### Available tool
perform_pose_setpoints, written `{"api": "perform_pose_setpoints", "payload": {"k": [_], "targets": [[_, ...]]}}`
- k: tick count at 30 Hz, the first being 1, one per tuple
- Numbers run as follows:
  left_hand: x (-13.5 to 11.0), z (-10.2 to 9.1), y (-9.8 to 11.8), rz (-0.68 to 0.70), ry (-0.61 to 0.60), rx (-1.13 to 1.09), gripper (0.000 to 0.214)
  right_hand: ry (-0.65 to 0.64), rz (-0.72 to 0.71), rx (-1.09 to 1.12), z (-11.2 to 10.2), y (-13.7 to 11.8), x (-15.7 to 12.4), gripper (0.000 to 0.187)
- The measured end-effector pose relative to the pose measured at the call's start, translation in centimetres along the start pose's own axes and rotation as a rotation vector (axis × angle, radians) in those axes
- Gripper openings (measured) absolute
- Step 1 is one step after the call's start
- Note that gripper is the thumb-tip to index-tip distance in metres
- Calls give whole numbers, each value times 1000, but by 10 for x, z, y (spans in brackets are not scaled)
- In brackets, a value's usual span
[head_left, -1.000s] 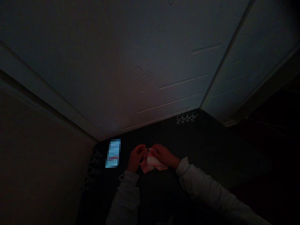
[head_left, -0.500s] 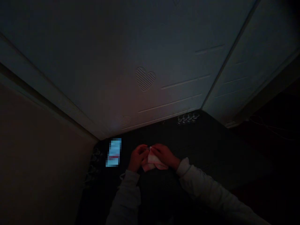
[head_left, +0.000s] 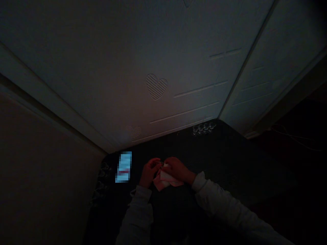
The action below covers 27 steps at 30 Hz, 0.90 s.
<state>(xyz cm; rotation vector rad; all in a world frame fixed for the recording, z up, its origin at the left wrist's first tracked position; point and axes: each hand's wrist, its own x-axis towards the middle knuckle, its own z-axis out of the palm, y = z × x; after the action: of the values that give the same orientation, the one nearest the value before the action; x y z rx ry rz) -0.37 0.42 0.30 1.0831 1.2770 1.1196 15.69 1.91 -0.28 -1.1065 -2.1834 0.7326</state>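
In dim light, my left hand (head_left: 149, 173) is curled with its thumb and fingers around a small clear glass (head_left: 161, 164), which is mostly hidden by the fingers. My right hand (head_left: 178, 169) pinches a pink and white cloth (head_left: 167, 178) against the glass, close to the left fingertips. The cloth's loose corners hang down below both hands. The two hands almost touch each other over the dark table (head_left: 217, 160).
Several small stemmed glasses (head_left: 203, 128) stand in rows against the white panel (head_left: 114, 68) at the back. More glasses (head_left: 100, 185) line the table's left edge. A lit, blurred-out phone screen (head_left: 124, 166) is left of my hands.
My right fingers and the cloth have shifted slightly at the glass, and the cloth's lower corner hangs a little lower. The view has moved slightly.
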Motion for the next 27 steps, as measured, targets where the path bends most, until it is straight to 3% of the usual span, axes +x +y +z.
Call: {"api": "perform_pose_setpoints", "payload": {"k": [5,9,16,20,27], "targets": [[-2,2,3,-17,46,-32,30,4,3,-34,1,0,1,8],[-2,1,2,-26,82,-84,31,26,4,-18,-1,-7,2,12],[1,0,-2,-11,179,-111,30,218,149,91,-3,-9,0,26],[2,0,-2,-18,152,-164,30,170,244,15,-1,-4,-1,16],[1,-1,0,-8,116,-204,30,144,196,-59,-5,-9,-3,20]]}}
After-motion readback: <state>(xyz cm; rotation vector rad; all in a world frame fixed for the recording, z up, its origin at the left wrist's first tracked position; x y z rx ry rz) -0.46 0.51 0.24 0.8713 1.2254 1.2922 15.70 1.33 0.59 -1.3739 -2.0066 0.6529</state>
